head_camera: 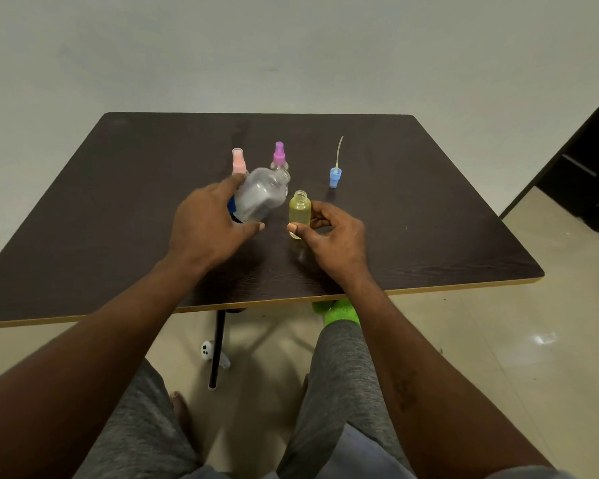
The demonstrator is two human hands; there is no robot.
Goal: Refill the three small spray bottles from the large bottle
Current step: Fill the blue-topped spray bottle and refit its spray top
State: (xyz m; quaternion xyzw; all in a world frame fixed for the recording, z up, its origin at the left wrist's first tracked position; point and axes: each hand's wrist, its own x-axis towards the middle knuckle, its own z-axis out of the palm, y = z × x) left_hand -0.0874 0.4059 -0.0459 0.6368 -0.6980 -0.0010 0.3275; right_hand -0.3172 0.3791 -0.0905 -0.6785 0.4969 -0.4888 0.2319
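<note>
My left hand [208, 226] grips the large clear bottle [261, 197], tilted with its open neck pointing up and to the right, above the table. My right hand [332, 236] holds a small yellowish bottle [300, 212] upright, its mouth uncapped, just right of the large bottle. Behind the large bottle stand a small bottle with a pink spray cap [238, 161] and one with a purple spray cap [279, 156], both partly hidden. A blue spray cap with its dip tube pointing up [335, 177] stands alone on the table to the right.
The dark wooden table [118, 209] has a light edge along its near side. Below it are a black table leg [217, 347], a white object on the floor [206, 350], my grey-clad legs and a green slipper [339, 312]. A dark doorway is at right.
</note>
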